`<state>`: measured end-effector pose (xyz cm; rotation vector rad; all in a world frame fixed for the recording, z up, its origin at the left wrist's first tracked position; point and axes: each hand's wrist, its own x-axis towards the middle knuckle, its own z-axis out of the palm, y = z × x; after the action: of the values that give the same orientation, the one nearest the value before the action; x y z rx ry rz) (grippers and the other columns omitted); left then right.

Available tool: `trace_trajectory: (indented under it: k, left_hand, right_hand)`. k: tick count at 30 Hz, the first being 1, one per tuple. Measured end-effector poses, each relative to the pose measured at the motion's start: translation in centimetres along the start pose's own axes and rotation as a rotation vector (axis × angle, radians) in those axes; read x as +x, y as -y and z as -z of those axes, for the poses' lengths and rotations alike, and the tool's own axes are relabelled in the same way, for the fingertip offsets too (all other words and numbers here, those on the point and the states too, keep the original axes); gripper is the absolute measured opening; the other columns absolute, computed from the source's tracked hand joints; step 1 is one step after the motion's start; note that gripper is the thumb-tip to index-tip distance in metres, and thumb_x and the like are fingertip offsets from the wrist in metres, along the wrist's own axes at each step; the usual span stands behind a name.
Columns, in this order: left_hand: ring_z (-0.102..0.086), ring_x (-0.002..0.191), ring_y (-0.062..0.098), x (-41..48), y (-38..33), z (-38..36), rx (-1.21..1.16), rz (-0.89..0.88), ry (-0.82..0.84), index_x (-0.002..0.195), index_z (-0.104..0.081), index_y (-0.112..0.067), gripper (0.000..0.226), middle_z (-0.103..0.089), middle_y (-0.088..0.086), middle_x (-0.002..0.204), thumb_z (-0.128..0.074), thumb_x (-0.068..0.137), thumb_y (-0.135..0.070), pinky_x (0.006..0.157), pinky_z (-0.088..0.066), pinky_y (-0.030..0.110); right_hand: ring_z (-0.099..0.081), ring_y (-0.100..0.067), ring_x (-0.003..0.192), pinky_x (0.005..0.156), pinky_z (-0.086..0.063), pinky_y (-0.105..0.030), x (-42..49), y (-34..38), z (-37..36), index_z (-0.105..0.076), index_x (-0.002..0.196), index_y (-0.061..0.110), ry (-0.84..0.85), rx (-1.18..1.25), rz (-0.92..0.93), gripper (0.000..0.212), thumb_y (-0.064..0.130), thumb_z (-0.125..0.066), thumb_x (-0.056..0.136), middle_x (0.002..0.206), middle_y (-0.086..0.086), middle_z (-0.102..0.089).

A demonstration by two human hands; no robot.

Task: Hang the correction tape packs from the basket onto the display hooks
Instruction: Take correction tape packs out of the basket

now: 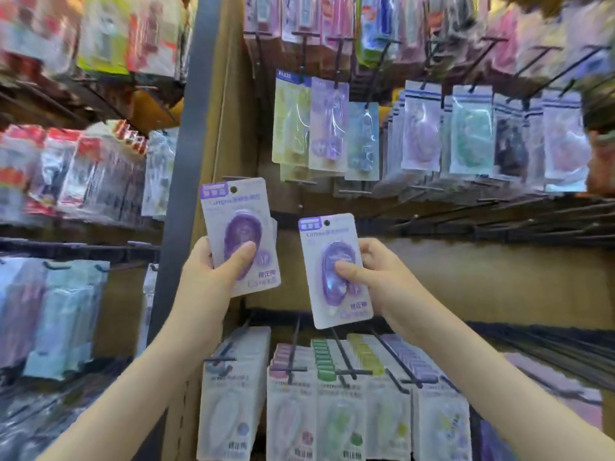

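Purple left pack (241,234) and right pack (334,271) stand upright, pinched by our left hand (206,277) and right hand (376,277). Bare hooks (499,224) seem nearer the right one.

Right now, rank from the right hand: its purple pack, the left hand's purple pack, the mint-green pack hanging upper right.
1. Purple pack, gripped by the right hand.
2. Other purple pack, in the left hand, leftward.
3. Mint-green pack, hanging upper right.

Bright, flat shop lighting, barely any shadow, glare streaks on hanging plastic sleeves (327,124), left purple pack (219,214) and right purple pack (332,237) sharpest — print soft, heavy smear over left shelves (66,181) and upper corners — edges bowed.
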<state>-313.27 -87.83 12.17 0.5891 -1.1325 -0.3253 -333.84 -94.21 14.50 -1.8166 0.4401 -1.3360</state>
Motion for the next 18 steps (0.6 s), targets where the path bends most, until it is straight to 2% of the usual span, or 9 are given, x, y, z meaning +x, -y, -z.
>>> trace_trajectory:
  k: [2,5,8,12,18]
  left_hand:
    - [-0.07,0.098,0.021,0.4,0.3,0.7,0.008,-0.016,-0.032,0.115,-0.06,-0.016,0.036,-0.073,0.004,0.107,-0.067,0.081,-0.025,0.083,-0.054,0.038]
    - [-0.07,0.097,0.022,0.6,0.9,1.5,0.029,-0.022,-0.052,0.111,-0.06,-0.017,0.03,-0.073,0.006,0.106,-0.067,0.082,-0.021,0.084,-0.055,0.04]
    - [-0.071,0.096,0.02,1.2,1.1,1.9,0.064,-0.016,-0.023,0.112,-0.06,-0.017,0.039,-0.073,0.004,0.104,-0.067,0.076,-0.028,0.084,-0.055,0.04]
    - [-0.071,0.097,0.022,1.9,1.3,1.9,0.038,0.011,0.024,0.115,-0.06,-0.015,0.038,-0.074,0.004,0.105,-0.067,0.079,-0.027,0.085,-0.055,0.041]
    - [-0.071,0.096,0.02,2.3,1.3,1.9,0.03,-0.021,0.08,0.113,-0.059,-0.017,0.041,-0.074,0.002,0.103,-0.067,0.075,-0.028,0.079,-0.054,0.036]
  right_hand:
    - [-0.073,-0.021,0.087,0.065,-0.06,-0.032,1.2,-0.3,-0.8,-0.051,0.114,0.015,0.043,0.01,-0.002,0.033,0.018,-0.069,0.087,0.1,-0.001,-0.073]
    - [-0.072,-0.021,0.089,0.068,-0.061,-0.034,2.7,-0.7,-2.0,-0.052,0.115,0.014,0.078,0.067,0.025,0.03,0.016,-0.067,0.089,0.103,-0.002,-0.073]
    - [-0.073,-0.019,0.086,0.064,-0.06,-0.03,4.0,-0.5,-2.7,-0.053,0.114,0.016,0.005,0.129,0.036,0.028,0.017,-0.067,0.089,0.099,-0.001,-0.074]
    - [-0.072,-0.021,0.09,0.077,-0.06,-0.04,5.0,-0.9,-2.8,-0.052,0.114,0.015,-0.031,0.135,0.058,0.03,0.018,-0.067,0.088,0.105,-0.006,-0.072]
    - [-0.072,-0.016,0.089,0.069,-0.06,-0.03,5.2,-1.7,-3.8,-0.054,0.112,0.02,-0.041,0.098,0.089,0.027,0.019,-0.067,0.088,0.099,0.001,-0.073]
